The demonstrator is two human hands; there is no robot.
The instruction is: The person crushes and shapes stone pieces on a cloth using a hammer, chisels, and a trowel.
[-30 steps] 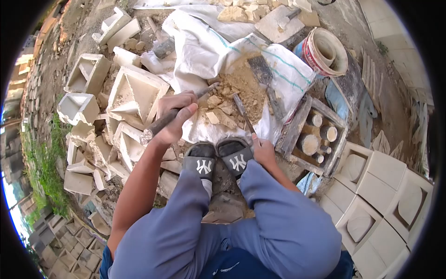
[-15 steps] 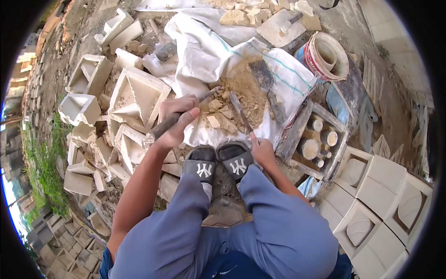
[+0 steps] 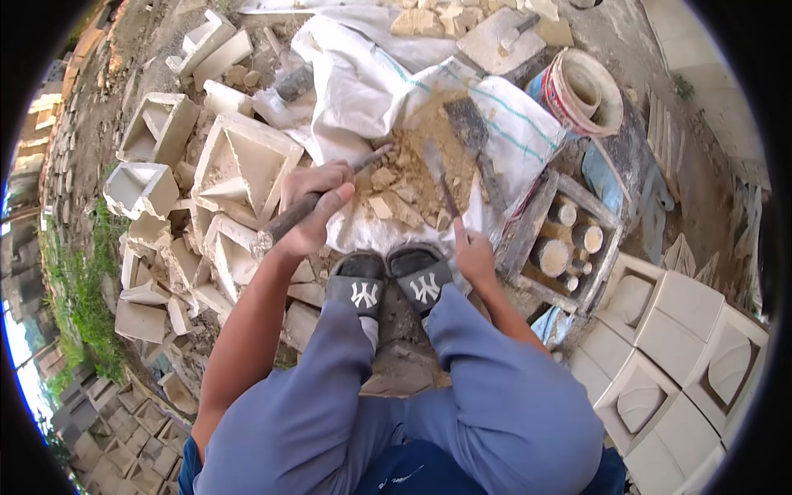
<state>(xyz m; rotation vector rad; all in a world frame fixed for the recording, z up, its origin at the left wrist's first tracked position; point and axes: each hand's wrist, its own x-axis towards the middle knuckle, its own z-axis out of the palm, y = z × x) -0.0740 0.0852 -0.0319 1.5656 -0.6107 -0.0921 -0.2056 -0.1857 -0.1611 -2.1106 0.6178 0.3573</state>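
My left hand (image 3: pixel 318 206) is closed round a thick wooden handle (image 3: pixel 286 224), whose thin dark metal end (image 3: pixel 374 157) points over the sand. In my right hand (image 3: pixel 474 254) is a small narrow trowel (image 3: pixel 448 196). Its blade is blurred and lies over the heap of tan sand and broken chunks (image 3: pixel 400 206). That heap rests on a white woven sack (image 3: pixel 351 99) in front of my feet. A wider dark trowel (image 3: pixel 468 128) lies on the sand, to the right of the small trowel's blade.
Broken pale cast blocks (image 3: pixel 247 169) are piled at left. At right stand a bucket (image 3: pixel 606 111) with another container inside, a wooden box (image 3: pixel 516 247) holding several round wooden pieces, and stacked pale blocks (image 3: pixel 672 338). A flat board (image 3: pixel 487 54) lies at the back.
My right hand has moved slightly up and to the right. Its trowel blade has shifted right over the sand, nearer the wide trowel. My left hand has barely moved.
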